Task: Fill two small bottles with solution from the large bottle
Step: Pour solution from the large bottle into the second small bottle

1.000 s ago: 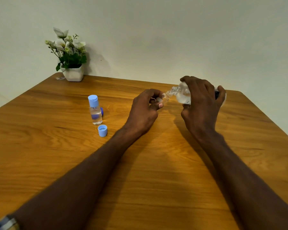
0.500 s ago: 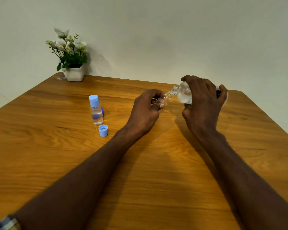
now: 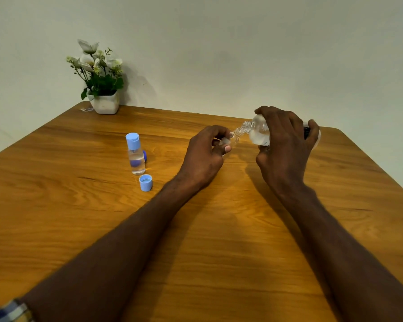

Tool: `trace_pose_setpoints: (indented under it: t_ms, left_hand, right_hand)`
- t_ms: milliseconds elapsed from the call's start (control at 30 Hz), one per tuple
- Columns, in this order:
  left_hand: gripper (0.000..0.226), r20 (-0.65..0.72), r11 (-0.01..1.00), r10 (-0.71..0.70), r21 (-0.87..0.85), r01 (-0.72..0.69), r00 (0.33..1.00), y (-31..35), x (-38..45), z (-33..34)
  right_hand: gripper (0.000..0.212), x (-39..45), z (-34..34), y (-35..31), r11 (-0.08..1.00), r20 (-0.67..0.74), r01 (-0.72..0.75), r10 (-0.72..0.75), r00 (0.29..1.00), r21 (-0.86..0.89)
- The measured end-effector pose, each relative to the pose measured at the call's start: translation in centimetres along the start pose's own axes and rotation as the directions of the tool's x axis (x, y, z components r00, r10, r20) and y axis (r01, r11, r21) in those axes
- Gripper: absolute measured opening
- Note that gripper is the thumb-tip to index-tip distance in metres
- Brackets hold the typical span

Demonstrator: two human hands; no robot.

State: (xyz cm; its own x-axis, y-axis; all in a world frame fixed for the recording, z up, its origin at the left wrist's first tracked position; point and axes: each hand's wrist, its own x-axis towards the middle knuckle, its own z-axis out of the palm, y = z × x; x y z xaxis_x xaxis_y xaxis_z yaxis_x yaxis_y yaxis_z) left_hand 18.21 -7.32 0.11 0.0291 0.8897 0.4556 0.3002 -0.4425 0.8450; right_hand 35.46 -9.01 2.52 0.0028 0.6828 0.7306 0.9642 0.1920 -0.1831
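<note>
My right hand (image 3: 286, 145) grips the large clear bottle (image 3: 257, 132), tipped on its side with its threaded neck pointing left and down. The neck meets the mouth of a small clear bottle (image 3: 230, 140), which my left hand (image 3: 205, 156) holds between curled fingers and thumb; most of that bottle is hidden by the hand. A second small bottle (image 3: 135, 154) with a light blue cap stands upright at the left, liquid inside. A loose light blue cap (image 3: 146, 182) lies open side up just in front of it.
A darker blue cap (image 3: 145, 155) peeks out behind the standing small bottle. A white pot of flowers (image 3: 105, 101) sits at the wooden table's (image 3: 219, 252) far left corner, against the wall. The table's right edge runs diagonally near my right arm.
Both hands and the two bottles keep nearly the same pose; the large bottle stays tipped against the small one.
</note>
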Motion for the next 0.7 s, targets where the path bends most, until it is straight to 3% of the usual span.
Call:
trace_pose_setpoints:
  t_ms: [700]
  left_hand:
    - [0.025, 0.018, 0.999, 0.022, 0.024, -0.022, 1.000, 0.24, -0.10, -0.01]
  right_hand:
    - [0.084, 0.12, -0.03, 0.18, 1.000, 0.006, -0.005, 0.005, 1.000, -0.011]
